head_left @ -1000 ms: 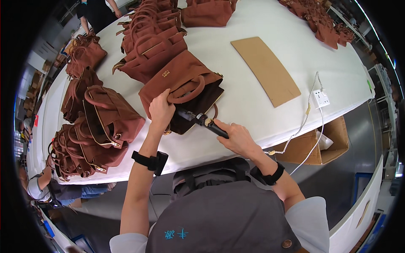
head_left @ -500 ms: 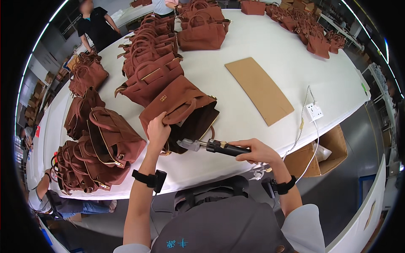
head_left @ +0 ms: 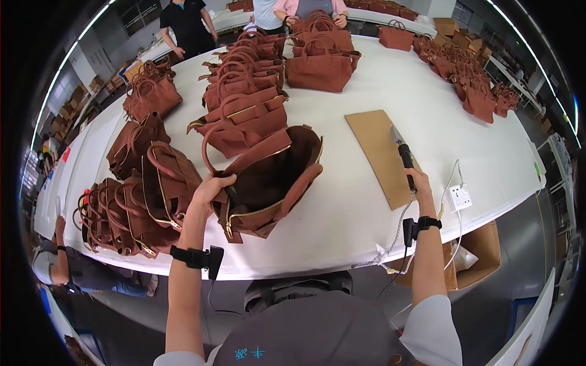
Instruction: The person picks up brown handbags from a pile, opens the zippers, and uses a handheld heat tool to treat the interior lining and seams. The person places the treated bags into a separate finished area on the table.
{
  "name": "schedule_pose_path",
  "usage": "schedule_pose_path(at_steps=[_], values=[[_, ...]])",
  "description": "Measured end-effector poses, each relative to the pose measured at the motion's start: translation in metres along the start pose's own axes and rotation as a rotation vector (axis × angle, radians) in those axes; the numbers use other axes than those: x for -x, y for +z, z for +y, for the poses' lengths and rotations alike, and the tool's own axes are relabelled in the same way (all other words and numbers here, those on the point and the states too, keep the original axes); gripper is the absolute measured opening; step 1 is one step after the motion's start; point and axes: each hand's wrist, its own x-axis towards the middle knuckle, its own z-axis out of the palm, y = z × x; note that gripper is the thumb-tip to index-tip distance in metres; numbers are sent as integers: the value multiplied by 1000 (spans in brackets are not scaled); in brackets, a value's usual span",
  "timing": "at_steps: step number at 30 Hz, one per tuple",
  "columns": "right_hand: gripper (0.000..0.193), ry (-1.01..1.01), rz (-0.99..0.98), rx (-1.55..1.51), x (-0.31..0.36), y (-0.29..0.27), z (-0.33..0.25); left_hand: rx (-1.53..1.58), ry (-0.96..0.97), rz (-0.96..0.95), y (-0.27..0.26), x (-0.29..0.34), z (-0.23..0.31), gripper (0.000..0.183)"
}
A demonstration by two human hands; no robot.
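A reddish-brown handbag (head_left: pixel 268 183) stands in front of me on the white table with its mouth wide open. Gold zipper teeth run along its rim, and the dark inside shows. At its left end, my left hand (head_left: pixel 212 190) grips the edge with closed fingers. Off to the right, my right hand (head_left: pixel 419 183) is wrapped around the black handle of a small corded iron (head_left: pixel 405 155). Its flat, pointed metal head is over the brown cardboard sheet (head_left: pixel 372 146); whether it touches the sheet I cannot tell.
More brown handbags (head_left: pixel 162 189) crowd the left, with a row of bags (head_left: pixel 250 116) behind mine and a pile (head_left: pixel 473 85) at far right. A white power strip (head_left: pixel 459 197) with cords lies near the right edge, above a cardboard box (head_left: pixel 482 256). Other people stand around the table.
The iron has come out of the bag and moved right to the cardboard. My left hand has shifted from the handle to the bag's edge, and the bag has turned, mouth up.
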Motion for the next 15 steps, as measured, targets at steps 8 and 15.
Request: schedule_pose_path(at_steps=[8,15], values=[[46,-389,193,1080,-24,11,19,-135,-46,27,-22,2,-38,34],[42,-352,79,1057,0,19,-3,-160,174,184,-31,-2,-43,44]])
